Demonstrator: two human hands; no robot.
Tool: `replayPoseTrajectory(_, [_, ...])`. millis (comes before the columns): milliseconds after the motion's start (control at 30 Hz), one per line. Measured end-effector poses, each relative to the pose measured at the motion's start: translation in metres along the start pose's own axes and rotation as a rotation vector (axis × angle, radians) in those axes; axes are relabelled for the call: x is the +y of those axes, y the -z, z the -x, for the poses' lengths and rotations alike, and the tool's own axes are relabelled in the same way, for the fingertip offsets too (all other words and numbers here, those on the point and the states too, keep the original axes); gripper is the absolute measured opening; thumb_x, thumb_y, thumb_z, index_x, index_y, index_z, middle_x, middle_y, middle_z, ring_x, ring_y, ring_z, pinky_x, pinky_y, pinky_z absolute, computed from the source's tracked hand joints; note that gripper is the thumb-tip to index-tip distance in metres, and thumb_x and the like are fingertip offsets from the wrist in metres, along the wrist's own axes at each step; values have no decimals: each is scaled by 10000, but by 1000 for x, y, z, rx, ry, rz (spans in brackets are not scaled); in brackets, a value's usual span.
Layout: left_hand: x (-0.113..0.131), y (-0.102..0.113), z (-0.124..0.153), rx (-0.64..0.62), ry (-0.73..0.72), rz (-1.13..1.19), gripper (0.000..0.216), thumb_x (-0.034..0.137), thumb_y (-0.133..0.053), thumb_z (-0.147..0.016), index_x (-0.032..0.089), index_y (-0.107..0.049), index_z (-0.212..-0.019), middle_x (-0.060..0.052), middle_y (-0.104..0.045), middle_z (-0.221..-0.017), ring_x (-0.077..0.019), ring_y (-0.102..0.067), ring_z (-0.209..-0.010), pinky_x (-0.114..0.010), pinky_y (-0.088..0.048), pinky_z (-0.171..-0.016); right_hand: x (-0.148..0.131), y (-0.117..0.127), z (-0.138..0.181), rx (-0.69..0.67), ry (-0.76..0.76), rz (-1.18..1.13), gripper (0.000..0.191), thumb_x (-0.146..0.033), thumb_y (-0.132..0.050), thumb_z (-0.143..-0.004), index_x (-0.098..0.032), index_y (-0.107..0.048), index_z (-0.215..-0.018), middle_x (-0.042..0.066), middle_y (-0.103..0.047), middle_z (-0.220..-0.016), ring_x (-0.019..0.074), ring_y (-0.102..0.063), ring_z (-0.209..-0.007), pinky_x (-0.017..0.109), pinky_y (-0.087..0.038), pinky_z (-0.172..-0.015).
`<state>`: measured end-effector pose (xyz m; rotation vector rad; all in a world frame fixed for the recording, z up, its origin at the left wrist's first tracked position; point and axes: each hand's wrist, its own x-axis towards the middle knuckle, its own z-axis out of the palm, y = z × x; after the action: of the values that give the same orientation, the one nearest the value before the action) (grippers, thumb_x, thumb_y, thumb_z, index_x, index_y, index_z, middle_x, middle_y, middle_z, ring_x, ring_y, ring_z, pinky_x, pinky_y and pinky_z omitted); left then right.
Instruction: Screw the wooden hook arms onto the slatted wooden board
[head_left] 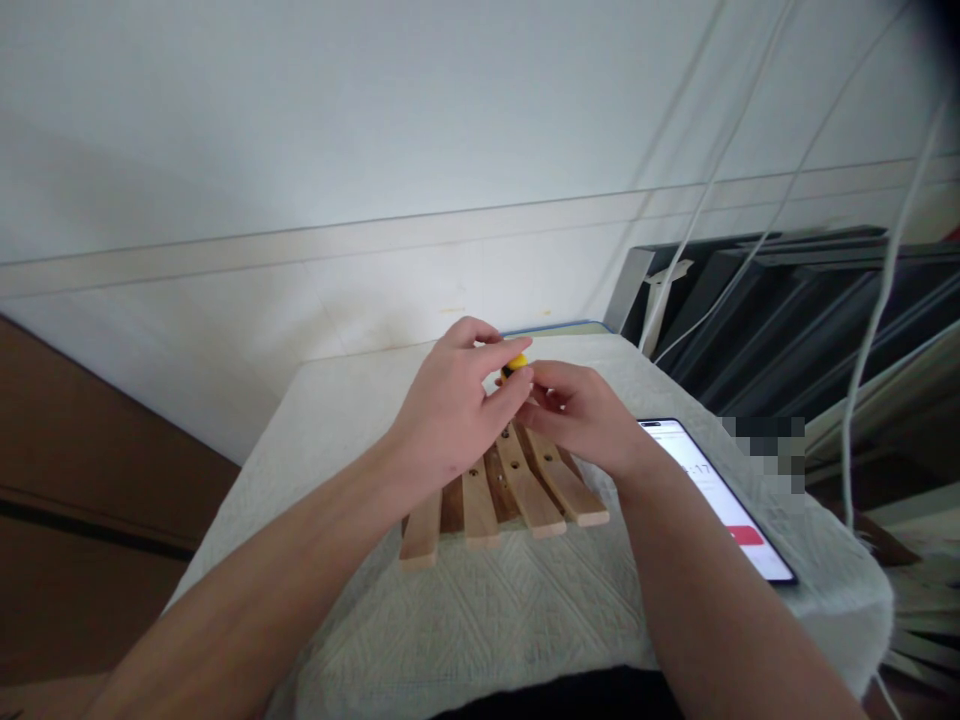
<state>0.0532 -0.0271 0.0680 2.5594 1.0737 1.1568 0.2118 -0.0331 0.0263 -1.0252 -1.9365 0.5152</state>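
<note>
A wooden slatted piece (517, 495), made of pale strips crossed over darker ones with small holes, lies on the cloth-covered table (345, 420). Above its far end, my left hand (450, 410) and my right hand (581, 415) meet. Both pinch a small yellow and black object (514, 366) between their fingertips. The left hand's fingers curl over it from the left. The right hand's fingers close on it from the right. Most of the small object is hidden by the fingers.
A phone (720, 495) with a lit screen lies on the table right of the wooden piece. Dark panels (795, 320) lean beyond the table's right side. White cables (870, 330) hang down there. A white wall is behind.
</note>
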Motion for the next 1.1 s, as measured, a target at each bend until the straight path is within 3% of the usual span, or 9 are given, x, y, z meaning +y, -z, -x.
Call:
replayPoseTrajectory(200, [-2,-2,1,106,74,57,289,268,-642,-764,163,-657,-1033,-41,-651,-863,-124,-593,-718,-263,-511,-692,6,-5,-2,47,-80,24,117,-272,-641,-724,-181,-569,-737,-34,-528,-643,90,-407,-546,242,-309,-514])
replayPoseTrajectory(300, [-3,-4,1,122,57,93,247,239,-657,-757,170,-666,-994,-42,-689,-888,-140,-626,-773,-280,-523,-743,6,-7,-1,68,-102,30,170,-307,-666,-712,-182,-558,-750,-39,-515,-640,91,-399,-548,242,-310,-508])
replayPoseTrajectory(500, [0,-5,3,91,-6,104,243,203,-634,-783,200,-662,-1024,-40,-703,-989,-159,-650,-864,-323,-531,-828,5,-3,1,-6,-17,-46,79,-197,-559,-750,-180,-617,-800,-33,-529,-647,97,-424,-566,243,-326,-527])
replayPoseTrajectory(600, [-2,-7,3,123,9,129,275,230,-660,-757,185,-648,-1028,-54,-690,-1010,-152,-654,-827,-301,-546,-780,7,-4,0,13,-25,-77,53,-190,-569,-746,-184,-617,-768,-23,-572,-673,111,-471,-607,251,-357,-562])
replayPoseTrajectory(700, [-4,-7,2,150,53,118,228,287,-692,-724,165,-661,-915,-50,-689,-899,-139,-643,-728,-272,-549,-681,9,-7,-1,31,-69,-69,45,-225,-612,-739,-186,-604,-759,-24,-578,-665,116,-487,-611,254,-375,-570])
replayPoseTrajectory(833, [-3,-6,2,117,40,92,138,272,-673,-748,178,-684,-849,-31,-683,-831,-123,-627,-686,-249,-538,-648,11,-9,-1,46,-137,-76,121,-269,-641,-724,-180,-578,-774,-9,-590,-694,121,-511,-614,256,-389,-557])
replayPoseTrajectory(1100, [5,2,3,22,-37,26,209,159,-545,-817,184,-700,-954,-56,-679,-979,-155,-630,-876,-298,-525,-816,7,-4,2,-61,-76,-319,82,-181,-571,-743,-179,-593,-823,5,-612,-767,134,-560,-707,275,-437,-633])
